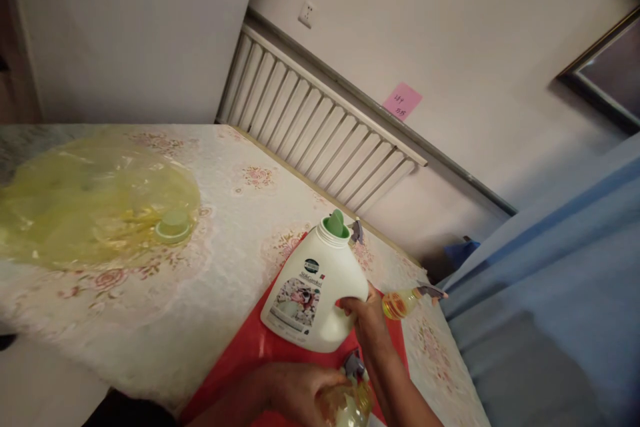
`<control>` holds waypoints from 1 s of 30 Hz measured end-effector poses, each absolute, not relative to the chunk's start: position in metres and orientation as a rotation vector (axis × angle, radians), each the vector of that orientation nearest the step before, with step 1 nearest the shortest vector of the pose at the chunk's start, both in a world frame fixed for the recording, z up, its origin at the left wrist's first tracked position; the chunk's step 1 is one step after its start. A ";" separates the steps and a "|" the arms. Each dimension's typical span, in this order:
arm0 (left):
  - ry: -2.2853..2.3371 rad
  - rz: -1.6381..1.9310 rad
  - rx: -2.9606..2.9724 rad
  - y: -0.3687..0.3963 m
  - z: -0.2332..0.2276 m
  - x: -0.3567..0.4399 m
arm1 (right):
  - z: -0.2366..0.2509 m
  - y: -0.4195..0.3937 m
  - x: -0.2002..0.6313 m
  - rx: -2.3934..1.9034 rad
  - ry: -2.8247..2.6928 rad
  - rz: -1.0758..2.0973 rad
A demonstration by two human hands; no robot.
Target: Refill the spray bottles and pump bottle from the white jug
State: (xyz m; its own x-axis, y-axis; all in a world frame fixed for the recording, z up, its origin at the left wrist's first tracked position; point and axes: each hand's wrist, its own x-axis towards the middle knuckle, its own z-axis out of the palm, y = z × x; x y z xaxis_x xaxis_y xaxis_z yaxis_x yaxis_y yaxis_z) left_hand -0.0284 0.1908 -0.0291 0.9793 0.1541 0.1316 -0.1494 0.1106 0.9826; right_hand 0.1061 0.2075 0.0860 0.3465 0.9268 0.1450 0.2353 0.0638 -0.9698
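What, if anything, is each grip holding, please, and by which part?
The right grip holds the white jug by its side handle; the left grip appears to hold the yellowish bottle around its body.

"Garden" stands on the jug; the handwritten pink note is unreadable.

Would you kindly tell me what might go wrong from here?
The white jug has no cap on, so tilting it might spill any contents onto the red mat. The right hand, on the jug's handle, is close to a yellow spray bottle and might knock it.
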 end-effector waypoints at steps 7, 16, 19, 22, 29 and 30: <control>0.114 0.161 1.477 0.192 -0.003 -0.042 | 0.148 0.200 0.118 -1.402 -1.079 0.593; 0.100 0.353 1.408 0.208 0.010 -0.060 | 0.228 0.141 0.168 -1.544 -0.983 0.345; 0.172 0.479 1.468 0.212 0.011 -0.061 | 0.238 0.117 0.188 -1.662 -1.005 0.293; 0.291 0.587 1.584 0.212 0.010 -0.059 | 0.239 0.094 0.205 -1.784 -1.068 0.264; 0.423 0.657 1.747 0.213 0.010 -0.058 | 0.233 0.045 0.219 -2.117 -1.205 0.309; 0.426 0.638 1.755 0.214 0.010 -0.057 | 0.234 0.040 0.216 -2.165 -1.254 0.329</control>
State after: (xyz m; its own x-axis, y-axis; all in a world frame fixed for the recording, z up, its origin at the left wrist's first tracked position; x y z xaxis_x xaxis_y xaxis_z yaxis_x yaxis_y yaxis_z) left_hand -0.0575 0.2143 0.0099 0.7854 0.5861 0.1992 -0.0415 -0.2713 0.9616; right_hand 0.2160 0.0397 0.2336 0.5209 0.8494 0.0852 0.6985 -0.3667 -0.6145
